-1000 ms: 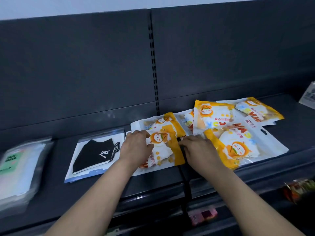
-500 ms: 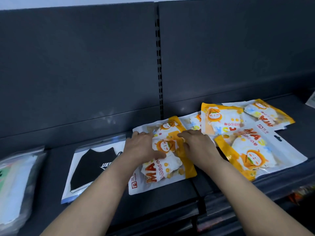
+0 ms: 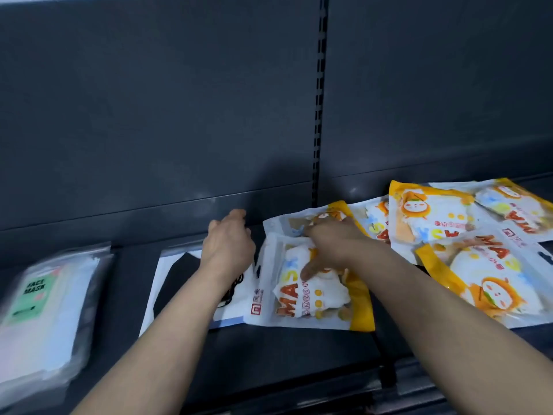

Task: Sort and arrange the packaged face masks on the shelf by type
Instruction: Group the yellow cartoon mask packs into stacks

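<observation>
Several orange-and-white mask packs lie on the dark shelf [image 3: 269, 351]. The nearest orange pack [image 3: 314, 298] reads MASK and overlaps a second one [image 3: 284, 224] behind it. My right hand [image 3: 335, 244] lies across both, thumb pressed on the near pack and fingers on the rear one. My left hand [image 3: 229, 244] hovers just left of them, fingers loosely curled and holding nothing, above a black mask pack [image 3: 176, 283] that my forearm partly hides. More orange packs [image 3: 431, 214] [image 3: 496, 283] spread to the right.
A stack of clear packs with a green FACE MASK label [image 3: 45, 301] sits at the far left. A slotted upright [image 3: 319, 115] splits the dark back panel. Bare shelf shows between the stack and the black pack, and along the front edge.
My left hand has lifted off the near orange pack and moved left over the black pack. The right hand has slid left onto the near pack. The view has shifted left.
</observation>
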{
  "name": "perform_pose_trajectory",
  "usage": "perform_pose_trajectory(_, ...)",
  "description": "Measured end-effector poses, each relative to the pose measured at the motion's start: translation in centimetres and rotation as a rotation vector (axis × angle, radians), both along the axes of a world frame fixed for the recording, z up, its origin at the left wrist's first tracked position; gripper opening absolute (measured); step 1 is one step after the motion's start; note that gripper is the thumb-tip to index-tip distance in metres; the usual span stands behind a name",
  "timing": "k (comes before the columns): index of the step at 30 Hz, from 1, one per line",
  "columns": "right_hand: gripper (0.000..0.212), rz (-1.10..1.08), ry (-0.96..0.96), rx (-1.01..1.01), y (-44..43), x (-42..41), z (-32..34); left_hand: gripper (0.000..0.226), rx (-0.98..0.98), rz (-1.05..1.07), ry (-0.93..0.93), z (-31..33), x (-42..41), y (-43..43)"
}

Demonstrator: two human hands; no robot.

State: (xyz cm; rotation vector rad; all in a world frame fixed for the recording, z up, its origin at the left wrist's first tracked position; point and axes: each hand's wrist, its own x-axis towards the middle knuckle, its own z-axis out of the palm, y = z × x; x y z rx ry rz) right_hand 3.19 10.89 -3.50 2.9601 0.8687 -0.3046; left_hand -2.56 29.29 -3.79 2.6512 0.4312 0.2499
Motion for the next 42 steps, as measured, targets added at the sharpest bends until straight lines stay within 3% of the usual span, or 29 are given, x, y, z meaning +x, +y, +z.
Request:
perform_pose_trajectory(3,0.079,-0.110,0.077,0.137,-1.9,0.5,0.4,0.044,-0.008,0.050,0.003,0.0,0.0,-0.3)
perform_pose_trajectory(8,0.040,-0.368,0.254,0.767,-9.2,1.7,2.0,0.042,-0.030,0.062,-0.018,0.2,1.0,-3.0)
perform_pose_trajectory(11,0.038,-0.558,0.133,1.039,-13.6,3.0,2.1,0.038,-0.028,0.051,-0.019,0.4,2.4,-5.8)
perform_pose_trajectory(15,0.047,-0.705,0.004,1.047,-17.5,4.1,1.5,0.032,0.059,-0.040,0.050,0.0,4.2,-10.7)
perform_pose_trajectory(19,0.049,-0.732,-0.013,1.047,-19.7,4.6,1.8,0.053,0.355,-0.038,0.269,-1.3,5.8,-15.5)
perform_pose_trajectory(22,0.048,-0.690,-0.009,1.021,-21.0,5.0,2.2,0.064,0.441,-0.003,0.353,-2.3,6.0,-16.9)
perform_pose_trajectory(25,0.047,-0.647,0.012,1.027,-21.7,5.7,2.4,0.057,0.360,-0.029,0.317,-2.5,5.2,-17.0)
perform_pose_trajectory(30,0.044,-0.572,0.084,1.049,-20.8,6.1,2.5,0.018,-0.055,-0.206,0.225,-1.6,2.7,-16.1)
perform_pose_trajectory(31,0.044,-0.552,0.095,1.058,-20.5,6.1,2.4,0.022,-0.046,-0.193,0.229,-1.4,2.1,-15.9)
perform_pose_trajectory(35,0.047,-0.506,0.126,1.069,-19.7,5.7,2.3,0.078,0.164,-0.019,0.366,-0.3,0.2,-15.2)
perform_pose_trajectory(39,0.047,-0.499,0.154,1.063,-19.5,5.0,2.3,0.075,-0.005,-0.150,0.350,-0.8,0.0,-14.7)
perform_pose_trajectory(42,0.043,-0.495,0.215,1.087,-18.9,4.2,2.2,0.066,-0.047,-0.143,0.212,-1.6,-0.2,-14.7)
